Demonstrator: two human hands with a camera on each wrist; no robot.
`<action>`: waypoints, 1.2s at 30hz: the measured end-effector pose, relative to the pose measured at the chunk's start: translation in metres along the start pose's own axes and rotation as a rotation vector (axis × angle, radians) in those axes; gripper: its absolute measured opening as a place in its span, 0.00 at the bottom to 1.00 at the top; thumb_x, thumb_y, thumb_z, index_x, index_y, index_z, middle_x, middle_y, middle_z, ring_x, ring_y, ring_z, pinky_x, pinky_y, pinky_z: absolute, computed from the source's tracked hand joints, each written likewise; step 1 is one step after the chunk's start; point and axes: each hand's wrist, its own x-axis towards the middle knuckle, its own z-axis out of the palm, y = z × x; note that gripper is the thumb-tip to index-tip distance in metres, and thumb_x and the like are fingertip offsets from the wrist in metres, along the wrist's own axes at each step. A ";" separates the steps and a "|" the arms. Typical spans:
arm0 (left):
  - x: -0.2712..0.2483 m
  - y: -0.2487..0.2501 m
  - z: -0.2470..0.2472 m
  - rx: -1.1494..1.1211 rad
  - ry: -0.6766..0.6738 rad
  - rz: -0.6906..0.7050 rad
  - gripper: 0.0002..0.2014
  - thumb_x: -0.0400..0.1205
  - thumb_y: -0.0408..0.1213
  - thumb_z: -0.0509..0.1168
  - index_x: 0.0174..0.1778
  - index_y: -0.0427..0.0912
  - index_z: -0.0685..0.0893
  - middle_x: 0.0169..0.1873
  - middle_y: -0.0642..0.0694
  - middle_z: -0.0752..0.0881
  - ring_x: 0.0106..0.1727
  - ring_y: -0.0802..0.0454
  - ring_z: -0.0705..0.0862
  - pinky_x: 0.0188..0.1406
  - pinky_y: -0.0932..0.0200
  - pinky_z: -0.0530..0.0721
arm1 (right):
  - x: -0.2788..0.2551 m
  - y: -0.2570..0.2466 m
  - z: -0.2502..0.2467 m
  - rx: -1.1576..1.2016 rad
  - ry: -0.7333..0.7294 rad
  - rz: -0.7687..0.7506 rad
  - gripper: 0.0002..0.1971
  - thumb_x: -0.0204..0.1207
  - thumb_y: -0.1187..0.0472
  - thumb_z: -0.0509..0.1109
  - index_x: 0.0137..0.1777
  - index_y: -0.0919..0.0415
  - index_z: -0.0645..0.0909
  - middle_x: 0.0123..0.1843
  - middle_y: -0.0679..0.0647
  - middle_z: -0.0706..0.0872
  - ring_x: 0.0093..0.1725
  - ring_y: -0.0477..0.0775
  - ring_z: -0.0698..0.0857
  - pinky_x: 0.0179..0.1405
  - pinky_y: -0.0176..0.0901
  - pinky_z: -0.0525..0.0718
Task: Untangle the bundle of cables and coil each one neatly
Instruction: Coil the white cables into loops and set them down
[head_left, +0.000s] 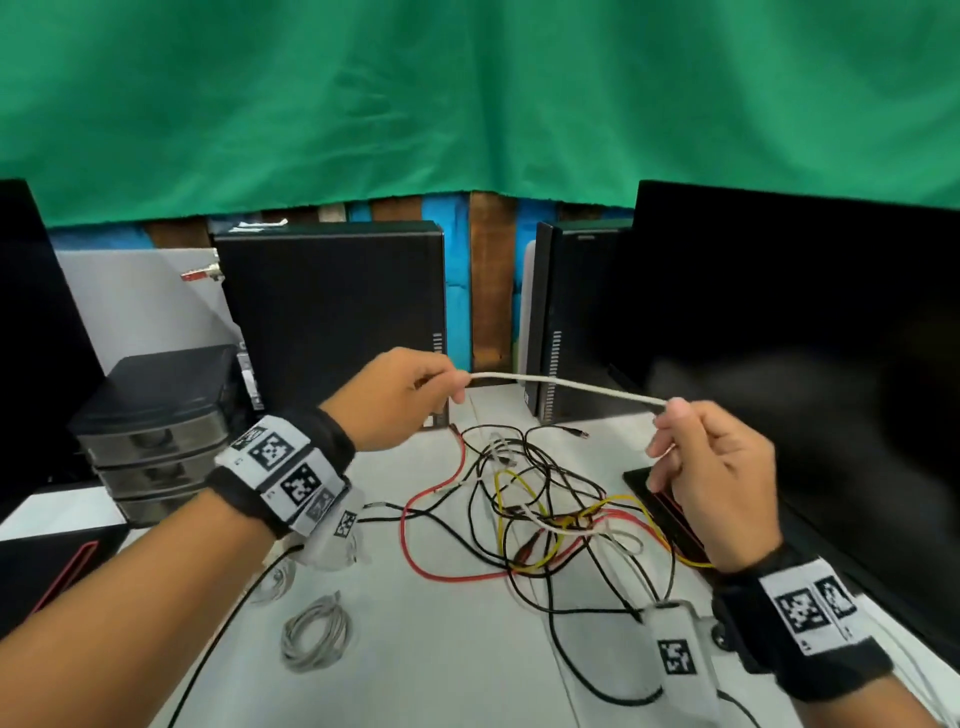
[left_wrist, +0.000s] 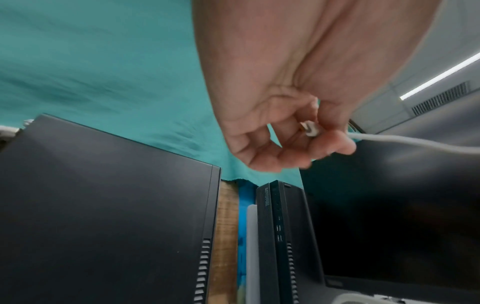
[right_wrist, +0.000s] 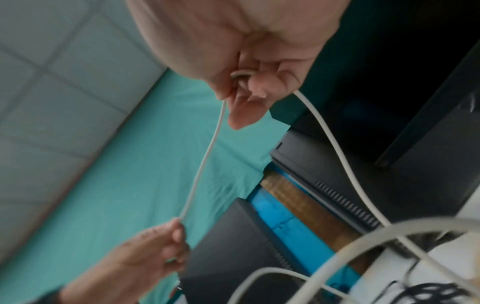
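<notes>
A white cable (head_left: 566, 385) stretches taut between both raised hands above the table. My left hand (head_left: 410, 395) pinches its plug end; the white plug (left_wrist: 309, 128) shows between curled fingers in the left wrist view. My right hand (head_left: 701, 462) grips the same cable (right_wrist: 207, 156) farther along, and the cable loops through the fingers and drops toward the table. Below lies the tangled bundle (head_left: 545, 509) of black, red, yellow and white wires. A coiled grey cable (head_left: 314, 631) rests at the front left.
Two black computer towers (head_left: 332, 312) (head_left: 571, 322) stand at the back of the white table (head_left: 441, 649). A black monitor (head_left: 800, 364) fills the right side. Stacked dark trays (head_left: 156, 431) sit at the left. A green cloth (head_left: 467, 104) hangs behind.
</notes>
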 end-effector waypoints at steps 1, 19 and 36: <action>-0.002 0.003 0.000 -0.028 -0.028 -0.016 0.16 0.89 0.46 0.59 0.38 0.47 0.85 0.27 0.55 0.79 0.27 0.64 0.76 0.31 0.70 0.73 | 0.000 0.007 -0.001 -0.079 0.003 0.016 0.13 0.86 0.60 0.65 0.40 0.61 0.84 0.38 0.61 0.87 0.21 0.55 0.81 0.23 0.39 0.78; -0.104 0.061 0.063 -1.269 -0.185 -0.581 0.13 0.87 0.43 0.60 0.43 0.39 0.82 0.26 0.47 0.62 0.23 0.53 0.61 0.25 0.58 0.72 | -0.073 0.000 0.058 -0.079 -0.436 -0.338 0.11 0.82 0.62 0.70 0.58 0.52 0.91 0.41 0.42 0.87 0.41 0.49 0.86 0.41 0.43 0.84; -0.096 0.040 0.038 -1.058 0.264 -0.175 0.16 0.89 0.42 0.55 0.43 0.32 0.76 0.62 0.44 0.90 0.70 0.50 0.84 0.71 0.55 0.80 | -0.093 -0.033 0.055 -0.338 -0.933 -0.412 0.11 0.87 0.50 0.61 0.54 0.52 0.85 0.35 0.45 0.82 0.33 0.39 0.78 0.38 0.40 0.80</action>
